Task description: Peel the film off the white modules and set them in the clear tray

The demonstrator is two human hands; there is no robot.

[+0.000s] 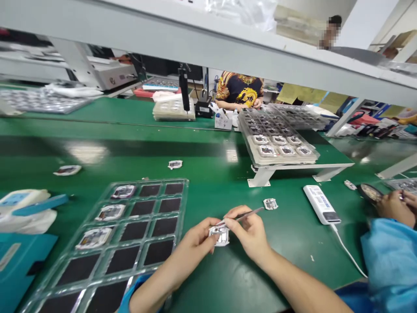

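Green mat [293, 234]: covers the bench under the clear tray [184, 204] and everything else reported.
Left hand [195, 241]: yours, just right of the clear tray's near right corner; thumb and fingers pinch the white module [220, 235] by its edges.
White module: held low over the mat just right of the tray, between your two hands; contact with the mat cannot be told.
Right hand [249, 232]: yours, further right of the tray; fingers pressed together on the tweezers [244, 214].
Tweezers: tips meet the module's top; the handle slants up and away from the tray.
Tray contents: three modules [110, 212] in its left column; the other pockets show dark bottoms.
Loose module [270, 204]: flat on the mat, right of the tray, beyond your right hand.
White device [321, 204]: well right of the tray, cable trailing toward you.
Co-worker's hand [394, 206]: far right of the tray, above a blue sleeve [391, 261]; not yours.
Raised stack of trays [280, 139]: on a white stand, beyond and right of the clear tray.
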